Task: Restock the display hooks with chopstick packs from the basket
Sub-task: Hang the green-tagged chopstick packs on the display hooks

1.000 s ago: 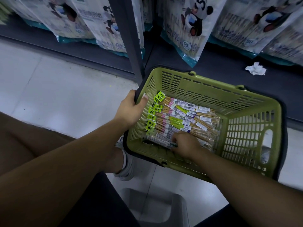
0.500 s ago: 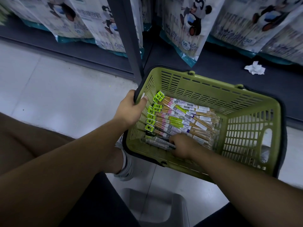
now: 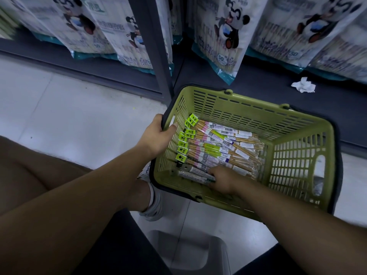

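Observation:
A green plastic basket [image 3: 297,155] sits tilted on the floor in front of a dark shelf. Several chopstick packs [image 3: 218,145] with bright green hang tabs lie inside it. My left hand [image 3: 158,135] grips the basket's left rim, thumb inside the wall. My right hand [image 3: 222,180] is down in the basket at its near side, fingers curled round a pack with a grey tab [image 3: 194,173] that lies apart from the pile. No display hooks are in view.
Large panda-printed bags [image 3: 224,36] hang or stand along the dark low shelf [image 3: 258,90]. A crumpled white tissue [image 3: 303,87] lies on the shelf at right. A grey upright post [image 3: 156,46] stands behind the basket. A grey stool [image 3: 188,253] is under me; my shoe [image 3: 153,207] is beside the basket.
My right hand has pulled slightly toward the basket's near wall, drawing a pack out from the pile. My left hand keeps its hold on the rim.

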A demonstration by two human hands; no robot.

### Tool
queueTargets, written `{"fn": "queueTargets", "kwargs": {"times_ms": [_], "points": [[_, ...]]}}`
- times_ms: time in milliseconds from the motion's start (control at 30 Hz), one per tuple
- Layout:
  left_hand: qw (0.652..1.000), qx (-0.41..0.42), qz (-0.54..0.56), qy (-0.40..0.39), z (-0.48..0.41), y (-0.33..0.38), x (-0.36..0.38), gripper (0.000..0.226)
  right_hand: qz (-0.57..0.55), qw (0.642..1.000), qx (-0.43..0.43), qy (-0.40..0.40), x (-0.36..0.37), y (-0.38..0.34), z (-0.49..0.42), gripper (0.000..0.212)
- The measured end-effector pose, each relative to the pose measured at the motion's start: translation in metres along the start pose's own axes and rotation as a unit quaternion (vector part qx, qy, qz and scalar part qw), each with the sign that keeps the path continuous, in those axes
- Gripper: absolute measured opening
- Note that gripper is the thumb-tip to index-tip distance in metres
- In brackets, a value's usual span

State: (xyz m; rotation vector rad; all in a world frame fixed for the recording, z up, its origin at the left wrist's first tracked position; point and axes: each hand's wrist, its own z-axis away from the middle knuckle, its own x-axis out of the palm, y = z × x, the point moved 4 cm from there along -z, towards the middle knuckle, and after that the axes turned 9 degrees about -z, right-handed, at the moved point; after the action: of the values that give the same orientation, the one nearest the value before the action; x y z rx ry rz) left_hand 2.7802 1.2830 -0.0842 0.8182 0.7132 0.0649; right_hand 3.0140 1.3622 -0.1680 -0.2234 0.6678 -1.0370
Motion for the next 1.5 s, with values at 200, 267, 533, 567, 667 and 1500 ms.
{"fn": "queueTargets", "kwargs": {"times_ms": [200, 267, 533, 567, 667, 1500], "points": [[1.0, -0.011, -0.018, 0.003, 0.003, -0.002, -0.001, 0.014, 0.009, 0.999, 0.027, -0.038, -0.001, 0.003, -0.003, 0.04], [1.0, -0.012, -0.019, 0.0, 0.004, -0.001, -0.002, 0.013, 0.008, 0.998, 0.029, -0.056, -0.002, 0.004, 0.0, 0.041], [1.0, -0.015, 0.011, 0.003, 0.008, 0.008, -0.005, 0.034, -0.12, 0.993, 0.007, -0.007, -0.039, 0.003, 0.016, 0.01], [0.999, -0.002, -0.007, 0.035, 0.009, 0.012, -0.009, 0.045, -0.146, 0.989, 0.007, 0.015, -0.05, 0.001, 0.02, 0.011], [0.969, 0.081, -0.13, 0.195, 0.018, 0.034, -0.026, 0.038, -0.232, 0.969, -0.006, 0.081, -0.084, -0.012, 0.034, 0.027], [0.952, -0.066, 0.299, -0.022, 0.018, 0.058, -0.005, 0.007, -0.066, 0.983, 0.031, 0.171, -0.052, 0.02, -0.007, 0.068]]}}
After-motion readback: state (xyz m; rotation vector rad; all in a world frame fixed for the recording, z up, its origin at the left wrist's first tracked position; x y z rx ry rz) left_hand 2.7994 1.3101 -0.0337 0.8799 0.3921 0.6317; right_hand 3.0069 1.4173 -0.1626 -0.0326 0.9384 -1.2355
